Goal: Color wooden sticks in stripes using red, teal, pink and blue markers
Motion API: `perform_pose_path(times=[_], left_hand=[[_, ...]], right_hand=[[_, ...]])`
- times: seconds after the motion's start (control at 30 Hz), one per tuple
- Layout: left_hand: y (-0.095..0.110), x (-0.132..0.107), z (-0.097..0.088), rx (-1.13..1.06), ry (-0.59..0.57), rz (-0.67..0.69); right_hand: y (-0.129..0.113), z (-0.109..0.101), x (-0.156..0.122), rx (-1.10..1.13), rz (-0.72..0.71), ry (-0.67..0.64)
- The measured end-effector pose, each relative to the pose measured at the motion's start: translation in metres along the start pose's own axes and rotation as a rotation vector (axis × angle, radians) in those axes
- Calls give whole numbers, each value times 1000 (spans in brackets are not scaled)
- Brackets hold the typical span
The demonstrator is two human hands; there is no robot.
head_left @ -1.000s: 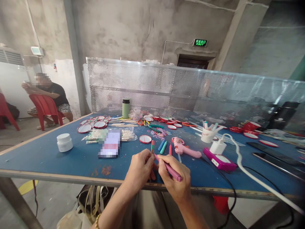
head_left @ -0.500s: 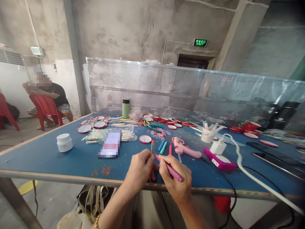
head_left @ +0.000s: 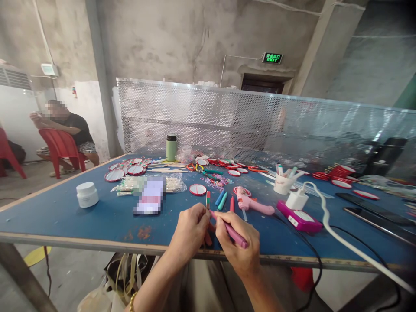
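My left hand point(head_left: 191, 227) pinches a flat wooden stick point(head_left: 208, 200) that stands upright, its top coloured in red and green bands. In my right hand point(head_left: 241, 242) is a pink marker pen point(head_left: 236, 236), its tip against or very close to the stick by my left fingertips. Just beyond the hands lie a blue marker point(head_left: 219, 198), a teal marker point(head_left: 222, 201) and a red marker point(head_left: 232, 203). A round red-rimmed disc point(head_left: 197, 189) rests behind the stick. The lower part of the stick is hidden by my fingers.
A pink glue gun point(head_left: 255, 204) and a magenta box with a white plug point(head_left: 300, 219) lie right. A paper cup point(head_left: 283, 184) holds pens. Left are a phone point(head_left: 149, 197), a white jar point(head_left: 87, 195) and a green bottle point(head_left: 171, 148). A person point(head_left: 69, 123) sits far left.
My right hand and the pink marker have shifted very slightly left. My left hand keeps its pinch on the stick; the things on the table stay as they were.
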State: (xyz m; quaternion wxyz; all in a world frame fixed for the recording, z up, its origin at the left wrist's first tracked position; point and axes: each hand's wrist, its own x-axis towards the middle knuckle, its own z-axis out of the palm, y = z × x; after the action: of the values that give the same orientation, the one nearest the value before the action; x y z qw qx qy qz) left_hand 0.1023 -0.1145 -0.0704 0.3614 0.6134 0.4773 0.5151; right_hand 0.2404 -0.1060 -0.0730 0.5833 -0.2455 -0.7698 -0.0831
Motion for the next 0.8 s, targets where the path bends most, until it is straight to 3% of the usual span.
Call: perform_pose_path(times=[0.8], left_hand=[[-1, 2, 1, -21, -5, -13]], right_hand=[[2, 1, 1, -37, 28, 27]])
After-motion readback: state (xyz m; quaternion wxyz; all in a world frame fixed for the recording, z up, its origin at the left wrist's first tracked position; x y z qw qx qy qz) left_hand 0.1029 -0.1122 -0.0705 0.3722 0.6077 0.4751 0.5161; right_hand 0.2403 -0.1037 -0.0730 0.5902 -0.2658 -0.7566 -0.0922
